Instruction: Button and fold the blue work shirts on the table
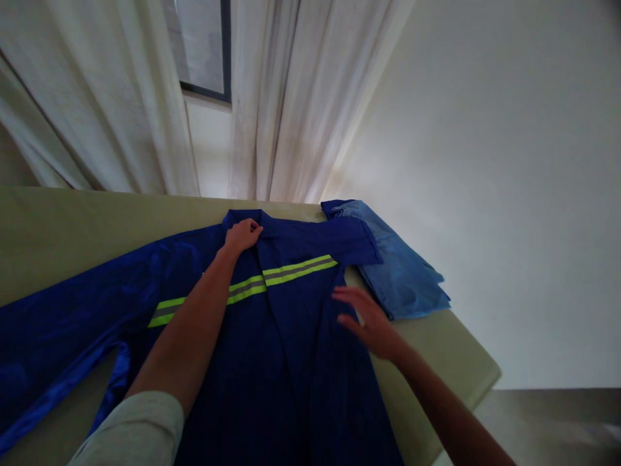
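Note:
A blue work jacket lies spread out with its collar at the far side. A yellow-green and grey reflective stripe runs across its chest. My left hand is closed at the collar, thumb and fingers pinched on the cloth near the front opening. One long sleeve stretches out to the left. The sleeve on the right shows only a short part. My right hand hovers over the jacket's right side, fingers apart, holding nothing; it is slightly blurred.
Folded lighter blue clothing lies at the far right of the pale yellow-green table, partly under the jacket's right sleeve. Behind are pale curtains and a window. A white wall stands on the right.

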### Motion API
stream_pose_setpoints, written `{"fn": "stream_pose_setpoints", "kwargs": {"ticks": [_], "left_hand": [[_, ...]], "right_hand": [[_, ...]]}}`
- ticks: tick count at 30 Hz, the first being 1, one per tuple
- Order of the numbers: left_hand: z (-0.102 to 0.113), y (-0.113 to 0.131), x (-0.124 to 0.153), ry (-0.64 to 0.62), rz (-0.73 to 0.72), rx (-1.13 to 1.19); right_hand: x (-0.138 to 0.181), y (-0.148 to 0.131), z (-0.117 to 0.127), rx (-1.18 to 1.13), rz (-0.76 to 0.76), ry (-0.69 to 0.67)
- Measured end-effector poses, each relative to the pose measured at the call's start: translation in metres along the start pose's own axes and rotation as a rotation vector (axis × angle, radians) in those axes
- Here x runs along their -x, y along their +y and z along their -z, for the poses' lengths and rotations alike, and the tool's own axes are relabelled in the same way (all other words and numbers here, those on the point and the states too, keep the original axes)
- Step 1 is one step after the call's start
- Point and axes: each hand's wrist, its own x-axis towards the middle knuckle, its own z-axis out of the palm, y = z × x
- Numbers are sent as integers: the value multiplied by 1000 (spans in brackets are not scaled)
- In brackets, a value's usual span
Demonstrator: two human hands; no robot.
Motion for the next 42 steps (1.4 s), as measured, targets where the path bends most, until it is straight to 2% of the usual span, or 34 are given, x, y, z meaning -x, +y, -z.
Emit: {"fn": "stream_pose_setpoints", "kwargs": {"ticks": [2,4,6,8,9,10,11,14,16,18,20,21,23,24,26,27,28,30,32,34,37,42], "left_hand": [[-1,2,5,-38,-11,-12],[-1,5,15,-9,-71,5],[3,10,28,124,-148,26],[9,15,46,290,-209,12],[13,19,57,327,-243,-5],[15,23,72,309,-291,-19],[17,27,89,236,-353,-31],[13,36,153,-84,-551,-97],[6,38,199,-164,-590,-178],[0,35,239,-179,-553,-227],[-1,29,266,-173,-500,-256],[-1,25,275,-167,-483,-269],[1,18,285,-160,-479,-294],[2,15,286,-158,-485,-301],[3,12,287,-151,-496,-303],[4,11,286,-144,-497,-301],[4,12,285,-133,-496,-299],[5,16,283,-108,-499,-300],[7,24,287,-86,-499,-311],[8,31,297,-71,-481,-334],[10,33,322,-35,-405,-396],[21,-1,351,-6,-149,-518]], "right_hand": [[46,-49,-21,-14,66,-239],[77,-80,-38,-27,91,-329],[94,-90,-49,-25,99,-335],[102,-86,-57,-2,110,-304],[104,-82,-60,14,122,-285],[105,-78,-63,29,144,-266],[105,-75,-65,42,181,-254],[101,-76,-72,88,371,-263],[96,-80,-74,135,496,-288],[95,-81,-71,167,541,-265],[103,-75,-61,144,497,-165],[112,-69,-54,112,446,-72],[141,-52,-41,25,278,210],[160,-42,-37,-19,153,409],[201,-24,-35,-59,-220,816],[221,-16,-38,-61,-390,960],[239,-10,-43,-63,-506,1045],[266,-3,-56,-82,-647,1088],[279,-2,-67,-102,-670,1058],[281,-4,-72,-90,-620,1022],[276,-4,-66,-11,-526,946],[276,14,-54,71,-396,782]]}}
